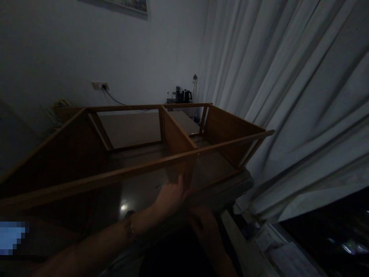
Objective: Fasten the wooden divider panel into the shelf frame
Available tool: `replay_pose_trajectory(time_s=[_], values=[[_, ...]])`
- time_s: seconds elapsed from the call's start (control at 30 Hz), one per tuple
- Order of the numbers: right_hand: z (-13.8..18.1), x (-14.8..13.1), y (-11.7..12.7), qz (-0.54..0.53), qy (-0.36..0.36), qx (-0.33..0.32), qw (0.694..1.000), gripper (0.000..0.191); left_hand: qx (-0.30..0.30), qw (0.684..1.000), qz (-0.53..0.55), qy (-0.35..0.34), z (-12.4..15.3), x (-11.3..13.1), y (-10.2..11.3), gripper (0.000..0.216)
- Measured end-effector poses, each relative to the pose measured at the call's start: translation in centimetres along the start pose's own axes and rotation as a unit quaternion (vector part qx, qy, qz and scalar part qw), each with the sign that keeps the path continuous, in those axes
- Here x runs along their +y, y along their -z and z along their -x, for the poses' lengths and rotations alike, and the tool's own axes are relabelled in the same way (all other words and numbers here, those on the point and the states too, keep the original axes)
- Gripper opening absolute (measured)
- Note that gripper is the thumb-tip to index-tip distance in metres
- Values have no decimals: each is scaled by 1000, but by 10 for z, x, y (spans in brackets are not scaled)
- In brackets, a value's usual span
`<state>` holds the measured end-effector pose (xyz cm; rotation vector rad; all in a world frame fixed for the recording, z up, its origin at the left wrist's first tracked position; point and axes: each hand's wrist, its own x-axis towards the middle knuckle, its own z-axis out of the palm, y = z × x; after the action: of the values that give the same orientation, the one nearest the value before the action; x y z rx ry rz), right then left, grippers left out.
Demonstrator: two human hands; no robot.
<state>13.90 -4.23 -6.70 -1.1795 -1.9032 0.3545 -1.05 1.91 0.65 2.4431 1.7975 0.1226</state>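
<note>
Dim room: white wall, pale curtain at right; wooden frame resting on dark surface. Left hand extended at middle panel, one digit raised, grip indeterminable; right hand lower, blurred, closure indeterminable

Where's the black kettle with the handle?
In the head view, the black kettle is in the upper middle, beyond the brown wooden frame, with the long white curtain to its right.
</note>
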Motion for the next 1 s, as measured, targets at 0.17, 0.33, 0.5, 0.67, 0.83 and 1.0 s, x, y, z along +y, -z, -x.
replay_pose_trajectory(time_s=[0.17,0.33,0.5,0.67,0.83,1.0], values=[[-1,-1,-2,-20,-38,3,999,14,4,1000,9,1,0,1,3,57],[-1,-5,-11,-81,-119,102,984,26,-5,1000,10,10,0,1,2,54],[-4,-14,-13,-213,-238,122,940,32,11,1000,3,8,0,1,1,53],[-5,-17,-16,-324,-291,123,892,32,17,1000,11,2,0,-1,-3,52],[-2,-20,-19,-388,-339,116,849,33,28,999,20,-5,0,-2,-5,52],[-1,-16,-24,-414,-341,119,836,34,22,1000,17,-7,0,-1,0,53]])
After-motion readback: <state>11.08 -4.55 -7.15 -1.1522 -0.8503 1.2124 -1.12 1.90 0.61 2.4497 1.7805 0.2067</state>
